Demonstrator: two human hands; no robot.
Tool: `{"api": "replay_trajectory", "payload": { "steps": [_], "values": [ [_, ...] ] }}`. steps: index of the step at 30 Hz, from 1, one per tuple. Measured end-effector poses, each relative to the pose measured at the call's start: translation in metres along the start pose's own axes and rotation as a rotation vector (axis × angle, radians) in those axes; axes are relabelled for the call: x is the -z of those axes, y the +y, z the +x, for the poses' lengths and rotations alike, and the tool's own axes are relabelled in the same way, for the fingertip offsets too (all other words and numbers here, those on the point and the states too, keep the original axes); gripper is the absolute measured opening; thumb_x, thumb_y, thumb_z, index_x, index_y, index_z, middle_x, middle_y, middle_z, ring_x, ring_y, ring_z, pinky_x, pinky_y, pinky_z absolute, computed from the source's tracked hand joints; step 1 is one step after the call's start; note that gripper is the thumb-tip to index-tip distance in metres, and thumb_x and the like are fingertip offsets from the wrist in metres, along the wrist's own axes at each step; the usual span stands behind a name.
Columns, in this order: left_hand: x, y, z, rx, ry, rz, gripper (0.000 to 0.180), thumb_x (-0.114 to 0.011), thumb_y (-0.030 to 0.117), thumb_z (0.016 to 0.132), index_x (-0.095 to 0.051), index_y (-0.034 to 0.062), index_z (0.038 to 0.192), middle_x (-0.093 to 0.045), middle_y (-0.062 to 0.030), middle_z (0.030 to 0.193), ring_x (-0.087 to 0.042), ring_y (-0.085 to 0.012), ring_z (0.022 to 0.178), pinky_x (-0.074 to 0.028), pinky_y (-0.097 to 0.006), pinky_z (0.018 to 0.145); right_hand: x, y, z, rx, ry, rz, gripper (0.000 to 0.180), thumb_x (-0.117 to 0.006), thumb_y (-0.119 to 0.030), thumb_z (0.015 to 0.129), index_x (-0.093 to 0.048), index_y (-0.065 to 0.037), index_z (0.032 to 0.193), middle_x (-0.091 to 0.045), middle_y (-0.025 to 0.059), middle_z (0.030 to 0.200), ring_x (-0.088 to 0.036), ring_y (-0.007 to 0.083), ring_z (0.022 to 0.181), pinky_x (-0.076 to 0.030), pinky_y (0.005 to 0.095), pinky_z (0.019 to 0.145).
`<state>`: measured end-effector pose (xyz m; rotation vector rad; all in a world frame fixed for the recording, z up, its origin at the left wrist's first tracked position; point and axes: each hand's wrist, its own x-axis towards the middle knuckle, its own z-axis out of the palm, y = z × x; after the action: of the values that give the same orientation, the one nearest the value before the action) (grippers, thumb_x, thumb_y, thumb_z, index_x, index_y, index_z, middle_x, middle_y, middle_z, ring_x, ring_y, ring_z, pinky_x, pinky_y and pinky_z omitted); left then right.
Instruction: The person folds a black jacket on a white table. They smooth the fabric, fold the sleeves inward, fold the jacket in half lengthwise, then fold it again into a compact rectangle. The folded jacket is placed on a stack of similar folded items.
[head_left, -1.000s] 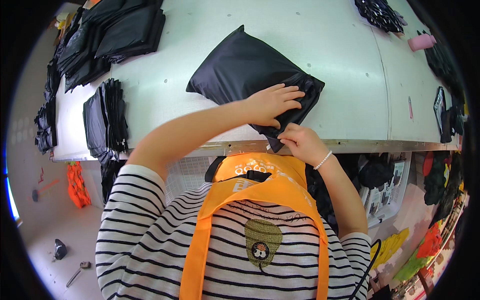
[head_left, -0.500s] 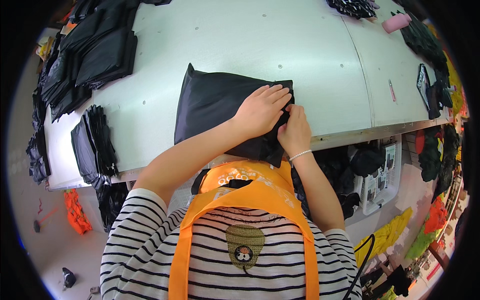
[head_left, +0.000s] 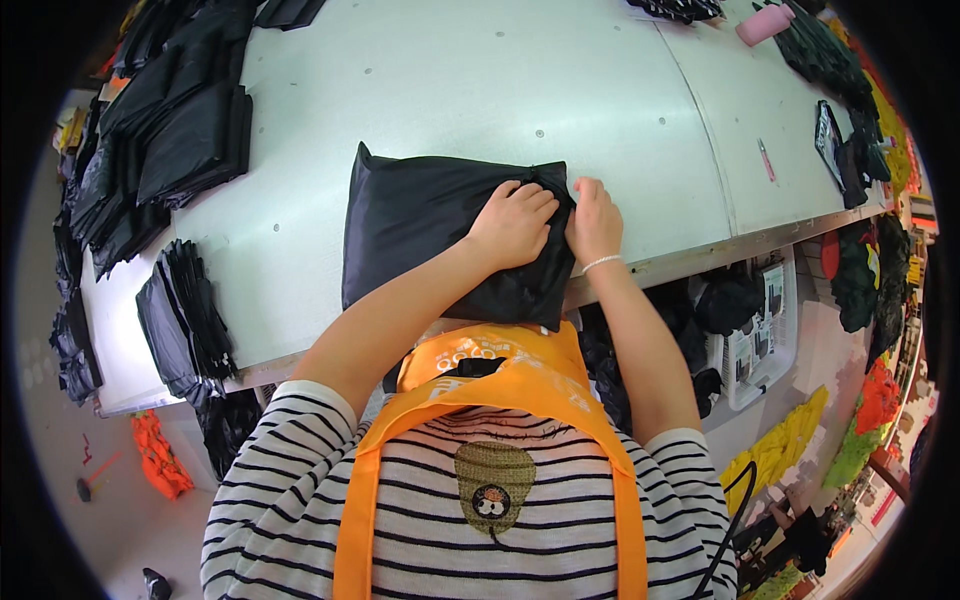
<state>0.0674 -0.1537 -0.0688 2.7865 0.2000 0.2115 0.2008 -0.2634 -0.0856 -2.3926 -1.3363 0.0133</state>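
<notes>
A flat, roughly rectangular black fabric bag (head_left: 420,220) lies at the table's near edge, with a pointed corner raised at its far left. Across it reaches my left hand (head_left: 513,222), its fingers bent and pressed together on the cloth near the right end, which is bunched there. At the bag's right edge, my right hand (head_left: 595,220) is closed, thumb and fingers pinching the border. The fingertips of both hands are partly hidden, so the exact fold they hold does not show.
Stacks of folded black fabric pieces (head_left: 195,145) fill the left of the pale table (head_left: 420,100); a smaller bundle (head_left: 185,315) hangs over the near edge. A pink bottle (head_left: 765,25) and a small pen-like tool (head_left: 766,160) lie right. Below the table sits a white basket (head_left: 765,350).
My left hand's fingers, previously stretched flat on the bag, have bent and drawn back onto the cloth. The right hand has shifted up along the bag's right edge. The whole view has tilted slightly.
</notes>
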Motion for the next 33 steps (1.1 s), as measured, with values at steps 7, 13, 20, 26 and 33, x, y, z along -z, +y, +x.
{"api": "replay_trajectory", "payload": {
  "steps": [7, 13, 20, 26, 33],
  "values": [
    [-0.009, 0.008, 0.0, 0.083, 0.007, 0.176, 0.049, -0.052, 0.032, 0.086, -0.05, 0.0083, 0.129, -0.054, -0.0074, 0.126, -0.048, -0.0214, 0.117, -0.035, -0.041, 0.099, 0.055, -0.043, 0.07, 0.183, 0.293, 0.162, 0.027, -0.053, 0.002, 0.075, -0.047, -0.008, 0.098, -0.056, 0.0105, 0.095, -0.059, 0.0337, 0.078, -0.049, 0.0411, 0.06],
    [0.021, -0.033, 0.011, 0.429, 0.408, -0.77, 0.033, -0.062, 0.021, 0.082, -0.063, 0.007, 0.112, -0.063, -0.0139, 0.113, -0.058, -0.0359, 0.102, -0.047, -0.042, 0.089, 0.054, -0.045, 0.017, -0.114, -0.169, 0.124, 0.058, -0.072, -0.034, 0.077, -0.042, -0.005, 0.118, -0.061, 0.0175, 0.086, -0.062, 0.038, 0.078, -0.049, 0.0454, 0.069],
    [0.059, -0.034, -0.063, 0.282, 0.04, 0.124, 0.066, -0.061, 0.055, 0.079, -0.046, 0.027, 0.137, -0.037, -0.0138, 0.145, -0.029, -0.0362, 0.136, -0.017, -0.061, 0.109, 0.045, -0.041, -0.023, -0.22, -0.238, -0.05, 0.042, -0.05, -0.009, 0.088, -0.04, -0.003, 0.128, -0.062, 0.0145, 0.062, -0.061, 0.0341, 0.056, -0.047, 0.043, 0.052],
    [0.034, -0.039, -0.076, 0.379, -0.03, 0.177, 0.074, -0.056, 0.06, 0.08, -0.036, 0.0262, 0.143, -0.021, -0.0208, 0.151, -0.02, -0.0418, 0.139, -0.016, -0.064, 0.107, 0.054, -0.122, 0.027, 0.326, -0.082, -0.076, 0.043, -0.05, -0.011, 0.086, -0.045, -0.01, 0.129, -0.06, 0.0111, 0.058, -0.06, 0.0291, 0.052, -0.048, 0.0391, 0.049],
    [0.031, -0.044, -0.065, 0.482, 0.018, 0.115, 0.078, -0.058, 0.059, 0.079, -0.036, 0.0209, 0.143, -0.024, -0.0234, 0.149, -0.022, -0.0435, 0.137, -0.016, -0.061, 0.108, 0.007, -0.084, 0.047, 0.214, -0.343, -0.305, 0.071, -0.054, -0.006, 0.081, -0.023, -0.005, 0.145, -0.063, 0.0132, 0.067, -0.062, 0.0316, 0.059, -0.05, 0.0417, 0.056]
  ]
}}
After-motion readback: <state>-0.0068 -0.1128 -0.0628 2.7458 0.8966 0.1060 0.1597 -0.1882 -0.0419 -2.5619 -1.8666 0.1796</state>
